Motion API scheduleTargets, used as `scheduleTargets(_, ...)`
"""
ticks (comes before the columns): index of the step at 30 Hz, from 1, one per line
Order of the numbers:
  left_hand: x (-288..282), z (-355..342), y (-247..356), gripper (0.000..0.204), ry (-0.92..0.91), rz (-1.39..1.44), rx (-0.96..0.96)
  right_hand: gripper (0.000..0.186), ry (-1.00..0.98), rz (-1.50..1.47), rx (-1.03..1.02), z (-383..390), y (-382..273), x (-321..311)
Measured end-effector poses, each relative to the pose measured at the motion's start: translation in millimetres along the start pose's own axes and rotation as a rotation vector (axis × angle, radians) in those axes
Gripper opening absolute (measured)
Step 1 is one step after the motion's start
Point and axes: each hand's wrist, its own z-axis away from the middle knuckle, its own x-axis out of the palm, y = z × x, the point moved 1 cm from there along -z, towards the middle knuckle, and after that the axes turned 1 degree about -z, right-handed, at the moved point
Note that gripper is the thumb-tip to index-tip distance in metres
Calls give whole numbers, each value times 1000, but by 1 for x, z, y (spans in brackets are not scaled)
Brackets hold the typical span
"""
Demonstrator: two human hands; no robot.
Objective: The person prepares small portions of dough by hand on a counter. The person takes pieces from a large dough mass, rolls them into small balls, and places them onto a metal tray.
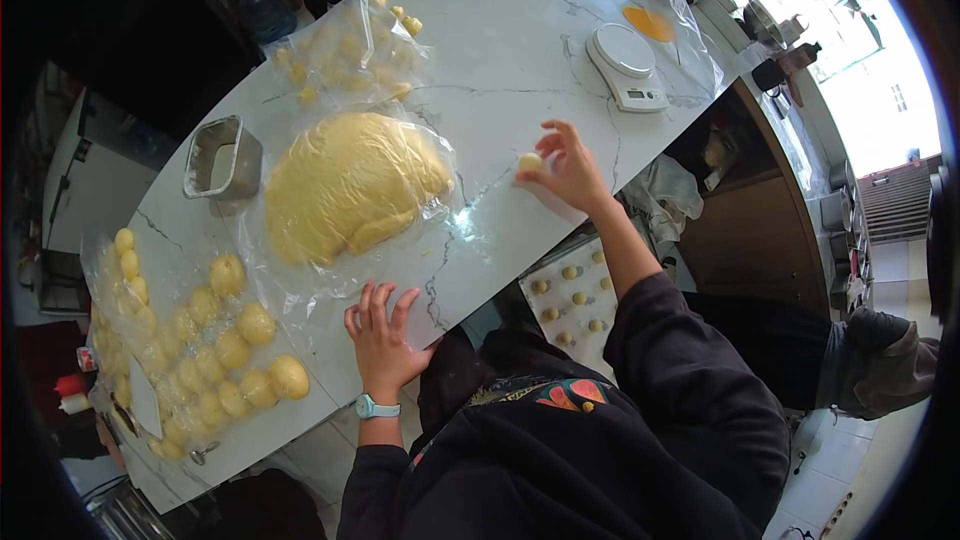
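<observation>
A small pale dough ball [530, 162] sits between the thumb and curled fingers of my right hand [572, 175], over the marble-patterned table [510, 35]. My left hand [388, 345] rests on the table's near edge, fingers spread and holding nothing. Just beyond it lies a large yellow dough mass [350, 180] under clear plastic. To the left, several rounded dough balls [232, 348] are grouped, many under plastic film. At the far side, smaller dough pieces [350, 50] lie under a crumpled plastic sheet.
A white kitchen scale [630, 65] and an orange scraper [648, 24] stand at the far right. An empty metal tin [222, 160] is on the left. Below the table edge is a tray [562, 275] with rows of small dough balls. A white-handled tool [144, 395] lies at left.
</observation>
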Motion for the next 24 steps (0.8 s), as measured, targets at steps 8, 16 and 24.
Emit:
scheduleTargets(8,-2,0,0,81,17,-12,26,19,-99,-145,-171,19,5,23)
scheduleTargets(16,-2,-2,1,78,-13,-38,-4,11,-66,71,-70,-21,-24,57)
scheduleTargets(24,2,-3,6,81,-16,-26,12,14,202,243,-156,-44,11,38)
